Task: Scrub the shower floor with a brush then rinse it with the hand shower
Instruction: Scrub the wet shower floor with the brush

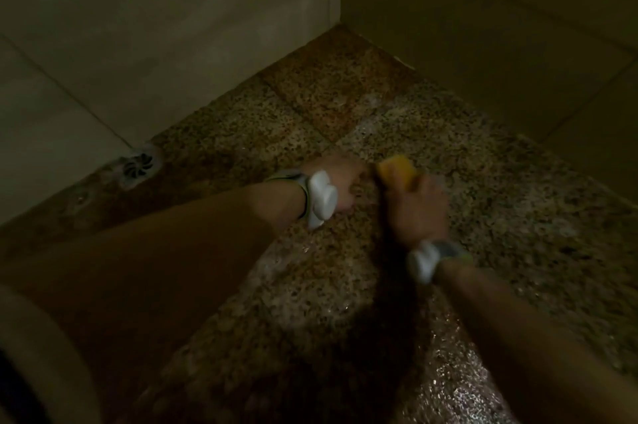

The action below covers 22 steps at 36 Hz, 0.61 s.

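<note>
The speckled brown granite shower floor [448,154] is wet and carries pale soapy streaks. My right hand [417,209] grips a yellow scrubber [397,169] and presses it against the floor near the middle of the view. The scrubber's bristle side is hidden and the hand is blurred. My left hand [345,181] sits just left of the scrubber, its fingers curled down toward the floor; whether it holds anything is hidden. Both wrists wear white devices on bands. No hand shower is in view.
A round metal drain [139,166] sits at the left where the floor meets the beige tiled wall [172,26]. A second wall [500,26] closes the corner at the back right. My knee [51,337] fills the lower left.
</note>
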Each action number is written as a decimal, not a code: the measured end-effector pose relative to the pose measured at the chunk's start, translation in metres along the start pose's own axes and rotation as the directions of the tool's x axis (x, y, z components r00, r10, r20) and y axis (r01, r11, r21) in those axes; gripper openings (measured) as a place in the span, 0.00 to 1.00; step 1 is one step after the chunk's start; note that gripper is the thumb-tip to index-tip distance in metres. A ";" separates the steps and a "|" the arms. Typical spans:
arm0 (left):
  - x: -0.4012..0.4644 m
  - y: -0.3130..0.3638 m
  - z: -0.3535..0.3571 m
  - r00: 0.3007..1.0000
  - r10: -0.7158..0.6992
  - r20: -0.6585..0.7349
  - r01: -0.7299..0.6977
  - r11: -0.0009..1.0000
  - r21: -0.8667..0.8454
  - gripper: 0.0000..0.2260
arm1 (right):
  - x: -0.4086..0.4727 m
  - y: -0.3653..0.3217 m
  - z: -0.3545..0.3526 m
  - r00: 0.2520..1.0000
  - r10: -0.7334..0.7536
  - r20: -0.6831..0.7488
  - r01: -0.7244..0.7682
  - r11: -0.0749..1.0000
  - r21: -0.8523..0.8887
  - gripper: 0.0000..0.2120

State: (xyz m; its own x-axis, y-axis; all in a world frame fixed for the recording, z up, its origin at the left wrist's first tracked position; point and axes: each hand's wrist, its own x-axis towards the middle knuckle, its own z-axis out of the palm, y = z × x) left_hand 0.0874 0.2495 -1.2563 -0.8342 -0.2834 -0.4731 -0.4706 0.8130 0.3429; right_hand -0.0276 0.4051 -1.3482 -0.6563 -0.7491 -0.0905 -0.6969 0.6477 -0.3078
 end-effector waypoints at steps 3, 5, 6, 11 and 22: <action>-0.018 -0.016 -0.007 0.999 -0.041 0.009 0.040 0.998 0.047 0.27 | 0.004 0.035 -0.011 0.975 0.202 -0.097 -0.217 0.959 -0.183 0.26; -0.032 -0.026 -0.014 0.998 -0.065 -0.004 0.065 0.996 0.054 0.28 | -0.008 0.012 -0.003 0.961 0.267 -0.076 -0.275 0.950 -0.144 0.27; -0.030 -0.038 -0.013 0.995 -0.097 -0.015 0.098 0.993 0.058 0.29 | -0.018 -0.007 0.007 0.958 0.281 -0.062 -0.287 0.947 -0.142 0.26; -0.061 -0.052 -0.026 0.978 -0.208 -0.009 0.208 0.971 0.119 0.33 | -0.137 -0.135 0.032 0.925 -0.196 0.326 0.228 0.972 -0.061 0.27; -0.158 -0.012 -0.058 0.968 -0.083 0.239 0.074 0.996 0.046 0.06 | -0.124 -0.181 -0.103 0.808 -0.195 0.556 -0.119 0.870 0.478 0.16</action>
State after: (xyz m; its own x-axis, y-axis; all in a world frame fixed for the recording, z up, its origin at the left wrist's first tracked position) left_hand 0.2083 0.2546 -1.1387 -0.6994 -0.2205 -0.6799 -0.5176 0.8122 0.2690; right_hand 0.1498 0.3953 -1.1834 -0.2329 -0.8088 -0.5400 -0.3901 0.5864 -0.7099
